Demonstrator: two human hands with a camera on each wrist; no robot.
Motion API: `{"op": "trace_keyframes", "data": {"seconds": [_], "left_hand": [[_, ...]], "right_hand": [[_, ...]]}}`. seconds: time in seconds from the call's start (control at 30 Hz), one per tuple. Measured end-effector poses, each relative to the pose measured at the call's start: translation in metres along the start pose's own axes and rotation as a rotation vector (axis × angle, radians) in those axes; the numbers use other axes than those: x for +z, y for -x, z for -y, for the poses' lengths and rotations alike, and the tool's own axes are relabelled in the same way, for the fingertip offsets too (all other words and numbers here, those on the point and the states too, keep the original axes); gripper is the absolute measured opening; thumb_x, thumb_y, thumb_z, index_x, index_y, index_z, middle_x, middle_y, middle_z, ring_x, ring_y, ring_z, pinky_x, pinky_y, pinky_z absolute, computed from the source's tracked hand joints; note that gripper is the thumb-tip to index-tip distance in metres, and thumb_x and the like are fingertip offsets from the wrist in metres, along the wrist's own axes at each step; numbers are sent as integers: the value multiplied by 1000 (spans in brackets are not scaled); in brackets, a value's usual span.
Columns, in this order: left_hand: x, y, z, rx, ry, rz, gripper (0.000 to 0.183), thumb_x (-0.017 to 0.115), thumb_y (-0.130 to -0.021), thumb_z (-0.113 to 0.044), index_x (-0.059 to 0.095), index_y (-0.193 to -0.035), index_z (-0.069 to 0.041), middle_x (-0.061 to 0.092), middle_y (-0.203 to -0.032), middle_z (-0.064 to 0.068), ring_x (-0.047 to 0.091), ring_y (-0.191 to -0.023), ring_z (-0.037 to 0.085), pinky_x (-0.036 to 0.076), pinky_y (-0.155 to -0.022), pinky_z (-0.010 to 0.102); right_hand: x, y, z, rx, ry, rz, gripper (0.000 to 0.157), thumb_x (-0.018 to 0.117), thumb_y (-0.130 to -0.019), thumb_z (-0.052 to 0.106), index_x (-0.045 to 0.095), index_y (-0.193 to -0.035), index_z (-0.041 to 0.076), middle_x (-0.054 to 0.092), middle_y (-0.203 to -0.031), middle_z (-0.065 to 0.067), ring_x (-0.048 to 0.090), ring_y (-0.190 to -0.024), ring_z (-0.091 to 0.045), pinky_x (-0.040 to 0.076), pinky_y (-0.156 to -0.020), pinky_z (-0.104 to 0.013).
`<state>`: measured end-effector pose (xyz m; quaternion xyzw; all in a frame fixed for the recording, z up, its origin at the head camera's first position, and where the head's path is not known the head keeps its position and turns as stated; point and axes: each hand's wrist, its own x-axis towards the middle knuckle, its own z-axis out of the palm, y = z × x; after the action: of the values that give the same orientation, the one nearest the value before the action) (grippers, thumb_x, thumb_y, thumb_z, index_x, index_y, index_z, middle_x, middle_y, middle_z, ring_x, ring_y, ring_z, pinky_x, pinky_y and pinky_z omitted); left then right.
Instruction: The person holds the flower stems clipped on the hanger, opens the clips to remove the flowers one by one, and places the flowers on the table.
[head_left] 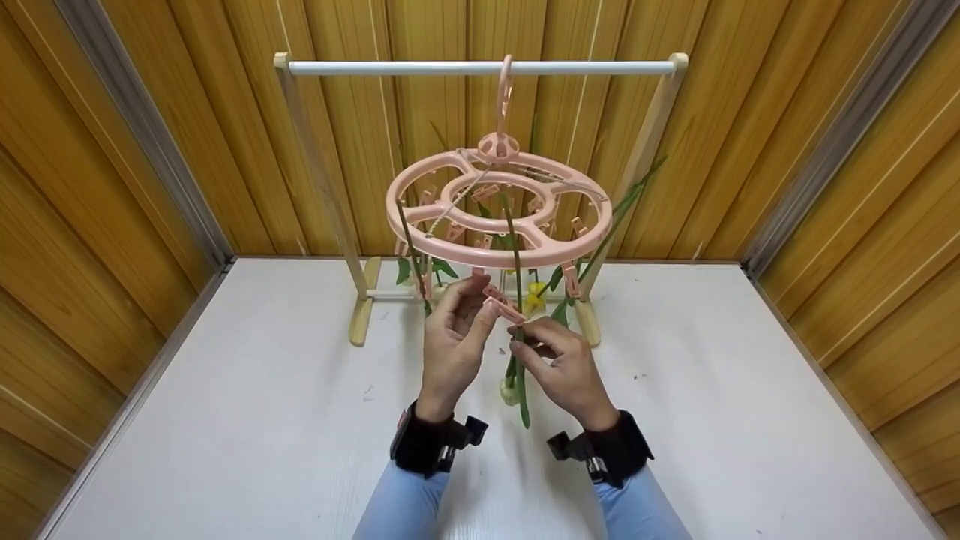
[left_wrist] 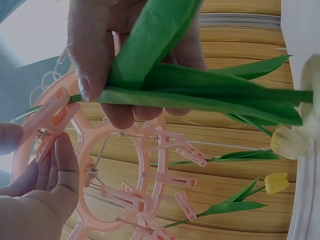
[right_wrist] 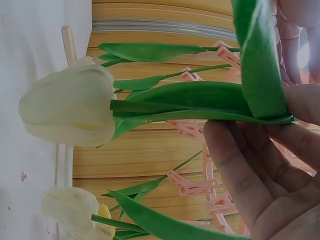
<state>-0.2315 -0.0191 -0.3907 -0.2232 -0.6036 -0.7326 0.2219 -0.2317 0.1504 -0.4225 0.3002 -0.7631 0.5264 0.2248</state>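
Observation:
My left hand [head_left: 454, 349] grips a pink clothespin [head_left: 506, 309] between thumb and fingers below the front rim of a round pink hanger [head_left: 499, 259]. My right hand [head_left: 566, 371] pinches the stem of a white artificial tulip [right_wrist: 67, 105], just under that clothespin. The bloom hangs head down, and green leaves [left_wrist: 200, 100] spread beside the right fingers. In the left wrist view the stem runs at the clothespin's jaws; whether these clamp it I cannot tell.
The hanger hooks over a white bar [head_left: 390, 68] on a wooden stand [head_left: 637, 172]. Other clothespins [left_wrist: 186, 205] on it hold more tulips, including a yellow one [left_wrist: 276, 183]. A white table [head_left: 247, 420] lies below, with wood-panelled walls [head_left: 847, 247] around.

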Motion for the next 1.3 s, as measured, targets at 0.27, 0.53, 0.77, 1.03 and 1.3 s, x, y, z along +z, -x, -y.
{"op": "trace_keyframes", "data": {"seconds": [0.27, 0.53, 0.77, 1.03, 1.3], "left_hand": [[-2, -1, -1, -73, 30, 30, 32, 60, -102, 0, 56, -130, 15, 63, -119, 27, 66, -107, 21, 56, -92, 29], [-3, -2, 2, -67, 48, 45, 27, 57, -103, -1, 56, -125, 15, 64, -115, 25, 67, -104, 19, 56, -90, 31], [-2, -1, 3, -47, 58, 46, 25, 57, -103, 0, 55, -123, 16, 66, -110, 23, 69, -101, 19, 56, -90, 30], [-1, -1, 3, -31, 57, 12, 20, 60, -101, 2, 60, -117, 13, 67, -108, 24, 68, -99, 19, 57, -89, 30], [-1, -1, 3, -31, 67, 6, 20, 60, -101, 2, 60, -117, 14, 67, -109, 24, 68, -99, 19, 57, -89, 30]], "right_hand": [[-1, 1, 0, 8, -3, 4, 19, 72, -92, -6, 76, -109, -2, 72, -101, -10, 70, -88, -20, 59, -74, -22], [-1, 0, 0, 1, 21, -14, 18, 73, -91, -5, 77, -108, -1, 72, -99, -8, 68, -85, -14, 58, -71, -23], [-2, 0, 0, -10, 30, -30, 16, 74, -91, -4, 77, -107, -2, 70, -97, -8, 67, -84, -12, 60, -69, -26], [-2, 0, 1, -3, 31, -38, 16, 73, -92, -5, 79, -106, -1, 70, -94, -8, 66, -84, -11, 58, -69, -19], [-3, 0, 0, -24, 38, -40, 16, 72, -91, -6, 79, -105, 0, 69, -93, -8, 64, -81, -9, 56, -69, -17]]}}
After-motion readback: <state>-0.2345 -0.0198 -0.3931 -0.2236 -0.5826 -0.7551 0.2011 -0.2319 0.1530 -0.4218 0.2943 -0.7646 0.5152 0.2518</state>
